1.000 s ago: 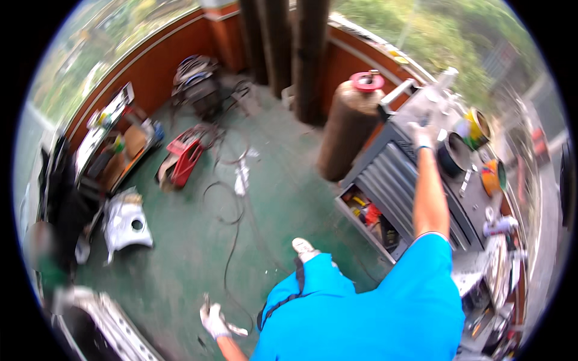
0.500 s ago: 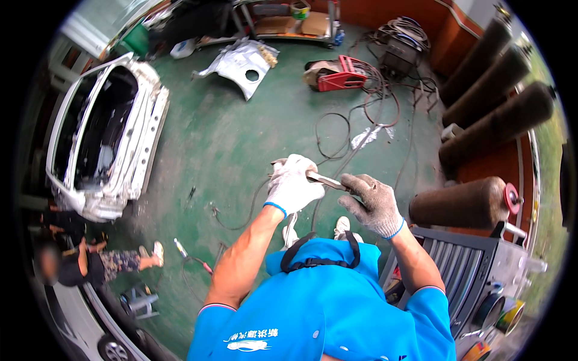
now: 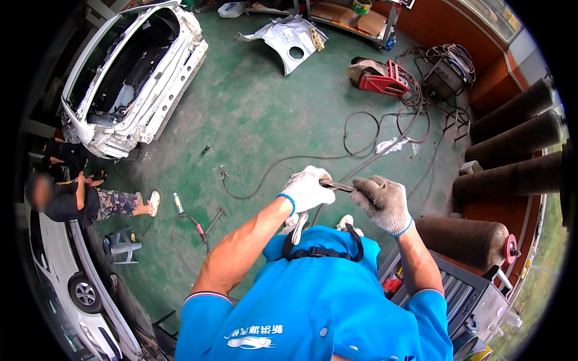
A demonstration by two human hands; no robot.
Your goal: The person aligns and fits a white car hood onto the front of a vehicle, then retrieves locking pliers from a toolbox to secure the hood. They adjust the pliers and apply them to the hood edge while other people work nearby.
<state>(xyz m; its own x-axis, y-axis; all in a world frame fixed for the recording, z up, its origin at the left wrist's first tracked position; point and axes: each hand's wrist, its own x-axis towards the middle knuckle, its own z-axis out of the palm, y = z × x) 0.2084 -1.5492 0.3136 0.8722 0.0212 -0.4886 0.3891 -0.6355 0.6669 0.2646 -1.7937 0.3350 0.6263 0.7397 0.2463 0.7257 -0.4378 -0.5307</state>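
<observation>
A short, flat metal bar (image 3: 340, 187) spans the gap between my two gloved hands in front of my waist. Its exact kind is unclear. My left hand (image 3: 306, 189), in a white knit glove with a blue cuff, is closed round one end. At the other end, my right hand (image 3: 383, 203) pinches the bar between thumb and fingers; its glove is greyer and dirtier. The fingertips hide both ends of the bar. Below the hands, my shoes (image 3: 345, 222) stand on the green floor (image 3: 271, 120).
A stripped white car body (image 3: 135, 78) stands far left; a person (image 3: 78, 195) sits below it. Hoses and cables (image 3: 283, 159) cross the floor near a red machine (image 3: 382, 81). Gas cylinders (image 3: 512, 135) line the right side, beside a grey tool cabinet (image 3: 463, 283). A hammer (image 3: 214, 220) lies left.
My view has turned and shifted, so the car body and red machine sit differently in the picture. Both hands still grip the bar, which now shows a darker side and lies more level.
</observation>
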